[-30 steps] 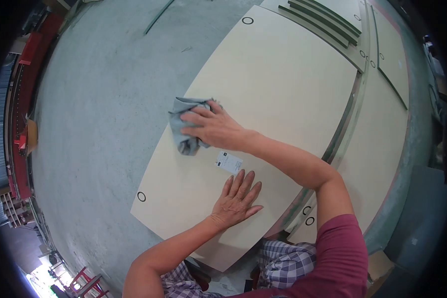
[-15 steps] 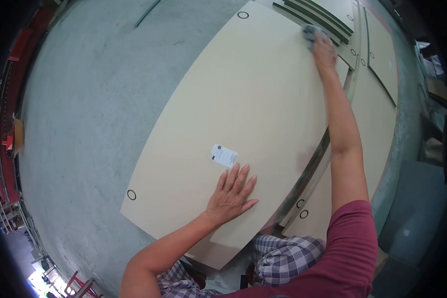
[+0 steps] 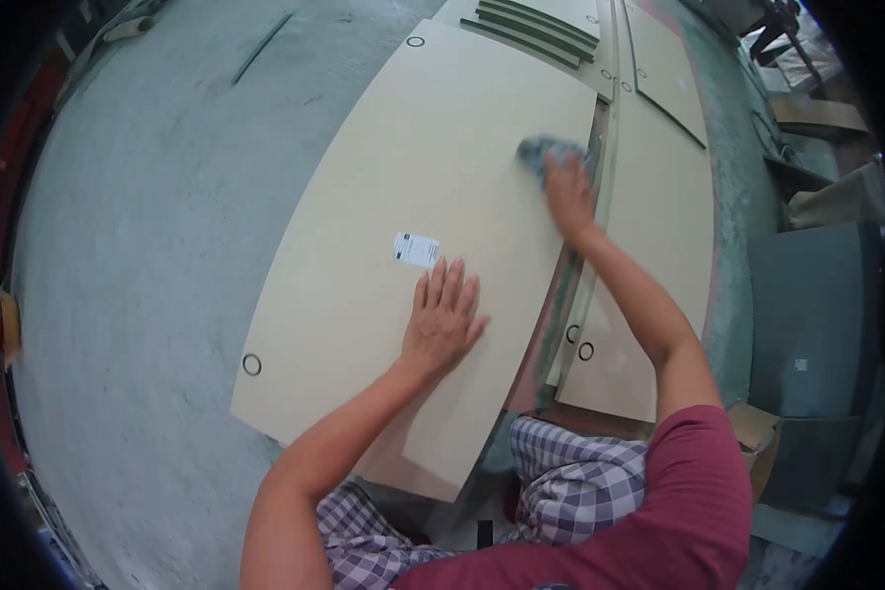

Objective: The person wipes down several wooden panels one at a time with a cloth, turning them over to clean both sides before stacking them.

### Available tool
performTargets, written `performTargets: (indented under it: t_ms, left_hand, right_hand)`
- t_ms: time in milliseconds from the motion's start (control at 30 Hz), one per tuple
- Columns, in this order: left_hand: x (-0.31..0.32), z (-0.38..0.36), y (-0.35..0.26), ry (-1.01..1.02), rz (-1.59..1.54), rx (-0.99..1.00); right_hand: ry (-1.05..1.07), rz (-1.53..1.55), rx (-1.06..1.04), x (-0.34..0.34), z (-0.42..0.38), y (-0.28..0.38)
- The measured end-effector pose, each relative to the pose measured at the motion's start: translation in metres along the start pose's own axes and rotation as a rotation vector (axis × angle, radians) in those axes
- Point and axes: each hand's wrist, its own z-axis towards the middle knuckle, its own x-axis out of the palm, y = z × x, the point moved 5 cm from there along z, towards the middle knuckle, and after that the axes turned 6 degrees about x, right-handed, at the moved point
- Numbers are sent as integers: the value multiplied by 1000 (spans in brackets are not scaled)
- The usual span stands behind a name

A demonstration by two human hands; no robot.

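A large cream panel (image 3: 364, 187) with curved long sides lies flat in front of me, a dark ring mark near its corners. On its lower half my left hand (image 3: 439, 324) rests flat with the fingers spread, just below a white printed label (image 3: 416, 250). My right hand (image 3: 568, 197) is closed on a grey-blue cloth (image 3: 541, 150) and presses it to the panel near the right edge. Motion blurs the cloth and the right fingers somewhat.
Narrow green-edged strips (image 3: 531, 34) are stacked beyond the panel's far end. More cream panels (image 3: 649, 226) lie to the right. A dark grey box-like piece (image 3: 806, 324) and a cardboard box (image 3: 755, 433) stand farther right. A thin green strip (image 3: 263, 47) lies on the floor (image 3: 147, 246).
My right hand has drawn the cloth from the panel's far right corner back toward me along the right side. My left hand stays by the label. The camera view has shifted.
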Motion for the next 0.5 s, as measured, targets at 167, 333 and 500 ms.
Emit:
performTargets:
  t_ms: [167, 333, 500]
  left_hand:
    - [-2, 0, 74, -343, -348, -118]
    - [-116, 12, 186, -584, -205, -297]
    - [-247, -65, 293, -842, 352, -451]
  right_hand:
    - [423, 379, -584, -55, -198, 123]
    - [1247, 863, -1502, -175, -309, 181]
    - [416, 424, -995, -62, -124, 157]
